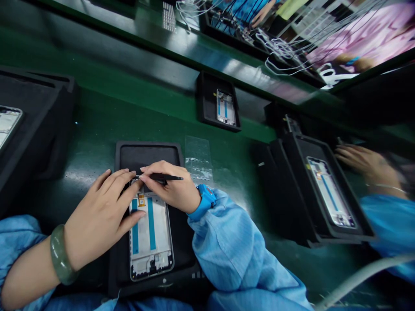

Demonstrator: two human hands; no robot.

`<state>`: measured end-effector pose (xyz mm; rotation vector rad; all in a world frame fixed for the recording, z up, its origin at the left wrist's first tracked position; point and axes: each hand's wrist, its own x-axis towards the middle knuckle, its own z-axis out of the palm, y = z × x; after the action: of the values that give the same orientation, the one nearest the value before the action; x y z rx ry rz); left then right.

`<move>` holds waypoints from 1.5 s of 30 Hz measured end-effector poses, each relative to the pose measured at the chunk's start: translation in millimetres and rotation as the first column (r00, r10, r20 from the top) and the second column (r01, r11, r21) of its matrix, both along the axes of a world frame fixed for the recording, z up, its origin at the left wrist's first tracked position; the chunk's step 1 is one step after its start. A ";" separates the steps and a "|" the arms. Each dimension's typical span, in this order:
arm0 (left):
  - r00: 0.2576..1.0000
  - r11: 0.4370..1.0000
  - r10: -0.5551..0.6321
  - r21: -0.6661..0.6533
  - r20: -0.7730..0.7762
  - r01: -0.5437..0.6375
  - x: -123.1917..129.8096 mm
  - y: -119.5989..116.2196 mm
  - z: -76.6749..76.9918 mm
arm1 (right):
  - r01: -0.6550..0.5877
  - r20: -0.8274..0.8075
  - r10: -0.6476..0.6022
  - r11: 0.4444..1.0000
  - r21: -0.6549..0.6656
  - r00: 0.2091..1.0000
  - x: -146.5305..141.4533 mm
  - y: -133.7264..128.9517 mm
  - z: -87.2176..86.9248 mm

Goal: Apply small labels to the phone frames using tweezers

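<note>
Left hand and right hand are both held low over a green workbench, the forearms angled inward from blue smock sleeves. Places are reckoned from a black tray: a further tray lies beyond it, and a third tray lies to its right, where a co-worker's hand is seen (that hand belongs to someone else). A phone frame is laid in the lower half of the black tray. Work at the frame's upper end is judged to be in hand, and steady support of the frame seems called for while the tool is placed. The left hand is open, its fingers spread across that end; the right is closed in a pinch on a slim black tool, whose tip is hidden. Just below the fingers, a small orange part is fixed to the frame.
</note>
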<state>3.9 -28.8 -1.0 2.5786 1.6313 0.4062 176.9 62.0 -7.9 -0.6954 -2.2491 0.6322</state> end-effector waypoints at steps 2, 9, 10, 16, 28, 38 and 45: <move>1.000 1.000 0.002 0.005 -0.004 -0.002 -0.2 -0.2 0.3 | 0.015 0.018 -0.015 1.000 -0.010 1.000 -0.3 -0.1 0.5; 1.000 1.000 0.011 -0.006 0.002 -0.011 0.2 -0.6 2.0 | 0.049 0.059 -0.047 0.998 -0.028 0.997 -4.0 1.4 2.2; 1.000 1.000 0.013 -0.011 0.003 -0.013 0.4 -0.4 2.0 | 0.055 0.044 -0.053 0.997 -0.059 0.998 -4.6 1.4 2.3; 0.999 0.999 0.023 -0.035 0.023 -0.022 -0.1 0.1 1.1 | 0.081 -0.089 -0.105 0.968 -0.237 0.990 -3.3 0.9 4.6; 0.999 0.998 0.032 -0.049 0.044 -0.029 0.3 0.0 1.3 | 0.094 0.018 -0.094 0.995 0.022 0.995 -0.8 -0.9 3.7; 0.997 0.999 0.013 -0.041 0.075 -0.010 -1.8 2.4 2.2 | 0.210 -0.017 -0.212 0.975 -0.079 0.977 -0.5 -5.3 6.4; 0.957 0.990 0.143 -0.024 0.253 -0.142 -3.7 13.7 -2.2 | 0.109 -0.055 -0.116 0.986 -0.123 0.992 7.1 -0.9 7.4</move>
<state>0.2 -15.1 -3.1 2.2959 1.7244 0.7079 184.0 61.1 -0.5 -0.8444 -2.1119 0.7279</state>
